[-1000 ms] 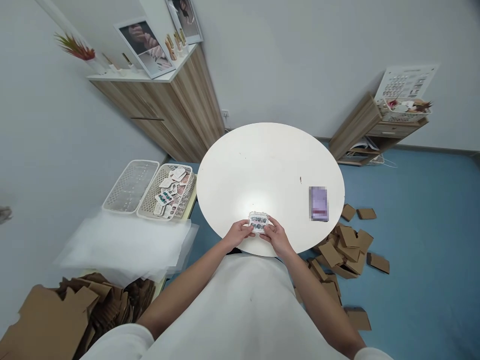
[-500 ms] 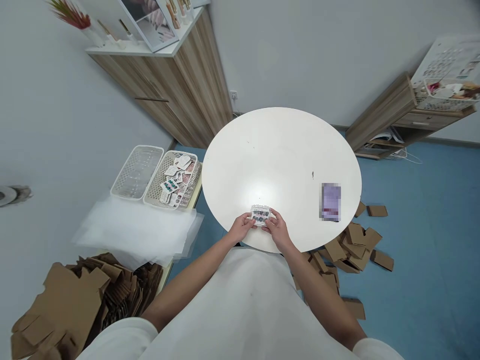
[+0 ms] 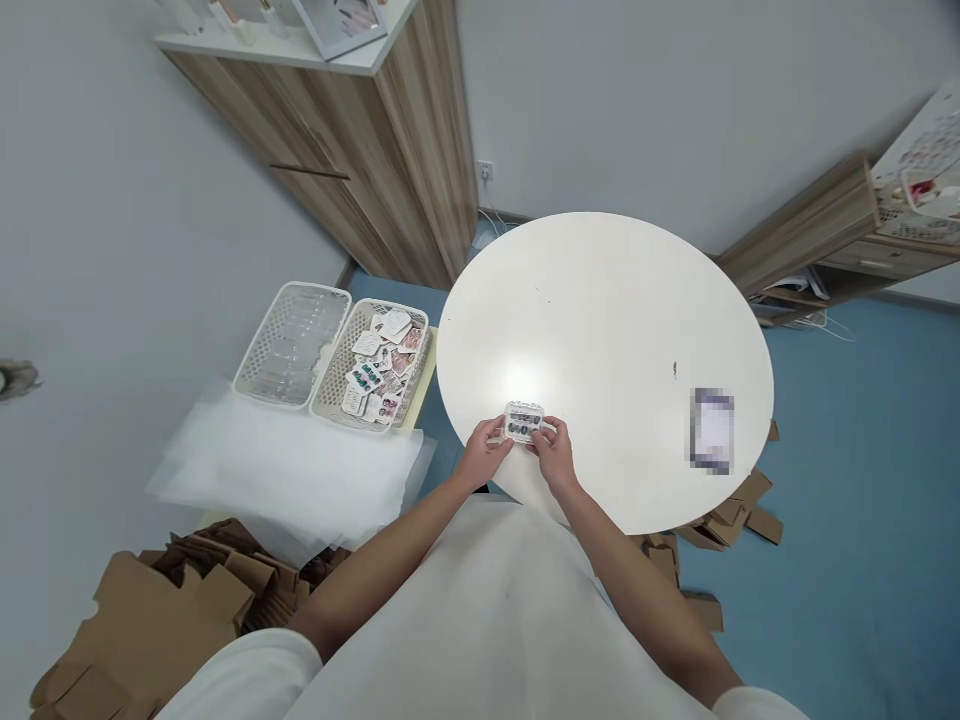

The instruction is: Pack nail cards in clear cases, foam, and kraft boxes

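A small clear plastic case (image 3: 523, 420) with rows of dark press-on nails inside is held between both hands, over the near edge of the white round table (image 3: 600, 300). My left hand (image 3: 484, 455) grips its left side, thumb at the lower left corner. On the opposite side my right hand (image 3: 553, 453) is closed on the case, its thumb on the lower right corner. The case looks shut. To the left, a white basket (image 3: 319, 405) holds many nail cards (image 3: 367, 376), and another white basket (image 3: 247, 365) contains clear plastic cases (image 3: 292, 345).
A pixelated object (image 3: 712, 430) lies at the table's right. Translucent sheets (image 3: 300, 470) are stacked below the baskets. Flattened cardboard (image 3: 150, 630) is piled at lower left, and small brown boxes (image 3: 724, 520) lie on the blue floor. A wooden cabinet (image 3: 360, 150) stands behind.
The view has turned somewhat, so the table and pixelated object appear farther right. Both hands still hold the case at the near edge, with little change in grip.
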A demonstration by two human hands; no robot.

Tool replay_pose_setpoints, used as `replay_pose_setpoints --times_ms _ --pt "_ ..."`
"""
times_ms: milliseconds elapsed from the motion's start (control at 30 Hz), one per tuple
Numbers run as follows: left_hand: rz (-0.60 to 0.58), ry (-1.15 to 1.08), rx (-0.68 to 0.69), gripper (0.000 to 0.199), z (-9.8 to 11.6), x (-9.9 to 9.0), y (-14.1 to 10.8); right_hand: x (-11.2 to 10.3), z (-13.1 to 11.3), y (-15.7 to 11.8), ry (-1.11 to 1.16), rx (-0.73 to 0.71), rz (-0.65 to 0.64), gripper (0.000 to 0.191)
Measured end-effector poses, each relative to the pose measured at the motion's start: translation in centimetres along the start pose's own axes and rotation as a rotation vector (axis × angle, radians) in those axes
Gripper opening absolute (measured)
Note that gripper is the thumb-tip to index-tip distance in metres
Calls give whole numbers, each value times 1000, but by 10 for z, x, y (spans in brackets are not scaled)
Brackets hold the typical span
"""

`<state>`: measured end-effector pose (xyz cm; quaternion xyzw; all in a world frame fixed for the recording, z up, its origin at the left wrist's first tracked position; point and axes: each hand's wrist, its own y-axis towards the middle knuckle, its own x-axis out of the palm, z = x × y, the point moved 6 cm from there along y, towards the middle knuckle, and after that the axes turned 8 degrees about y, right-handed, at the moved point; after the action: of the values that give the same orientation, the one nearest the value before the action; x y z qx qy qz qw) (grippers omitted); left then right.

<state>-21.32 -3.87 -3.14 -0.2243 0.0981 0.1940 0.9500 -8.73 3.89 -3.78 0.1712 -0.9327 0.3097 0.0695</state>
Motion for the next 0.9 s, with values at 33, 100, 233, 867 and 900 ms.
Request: replay_pose_setpoints --times_ms 33,100,233,867,900 --pt "10 3 3 50 -3 -8 4 9 1 5 -37 -23 6 39" --pt "36 18 2 51 -10 -26 12 29 3 14 -127 -77 8 38" --pt "100 52 -39 52 -21 -62 32 65 6 31 -320 -119 18 42" --pt "151 100 -143 53 -34 -116 110 136 5 102 -515 -101 -20 51" --pt "152 99 -139 53 -33 -117 110 138 5 103 -535 -114 -23 50"
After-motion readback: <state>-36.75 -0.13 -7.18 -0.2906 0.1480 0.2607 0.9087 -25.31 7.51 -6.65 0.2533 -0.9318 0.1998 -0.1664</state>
